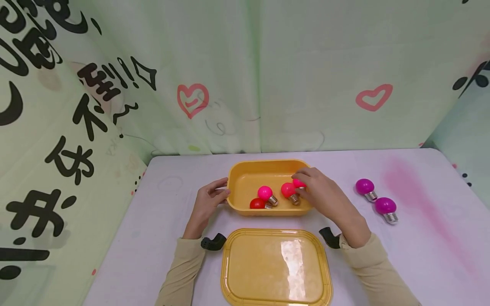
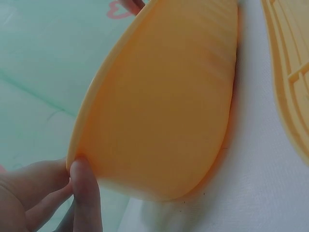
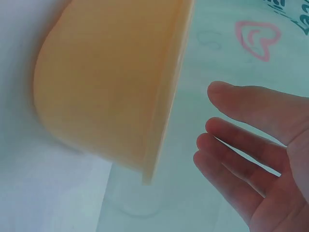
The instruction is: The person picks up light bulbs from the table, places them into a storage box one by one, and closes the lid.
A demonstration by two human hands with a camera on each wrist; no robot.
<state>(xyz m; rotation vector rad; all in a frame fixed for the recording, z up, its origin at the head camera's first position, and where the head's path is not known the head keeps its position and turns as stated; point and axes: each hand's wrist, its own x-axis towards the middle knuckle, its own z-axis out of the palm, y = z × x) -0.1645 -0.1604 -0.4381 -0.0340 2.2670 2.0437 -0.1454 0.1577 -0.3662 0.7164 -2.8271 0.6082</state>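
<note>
A yellow plastic box [image 1: 245, 170] stands on the table with several toy light bulbs inside. Among them are a red bulb [image 1: 257, 203], a pink bulb [image 1: 265, 193] and a coral-red bulb [image 1: 288, 190]. My left hand [image 1: 206, 202] pinches the box's left rim between thumb and fingers, as the left wrist view confirms. Over the right end of the box is my right hand [image 1: 319, 189], its fingertips beside another pink bulb [image 1: 298, 183] that they partly cover. In the right wrist view this hand's thumb and fingers are spread apart with nothing between them.
Two purple bulbs [image 1: 385, 206] lie on the table to the right of the box. A yellow lid [image 1: 252, 267] lies flat in front of the box, between my forearms. A pale green curtain [image 1: 298, 85] with drawings hangs behind the table.
</note>
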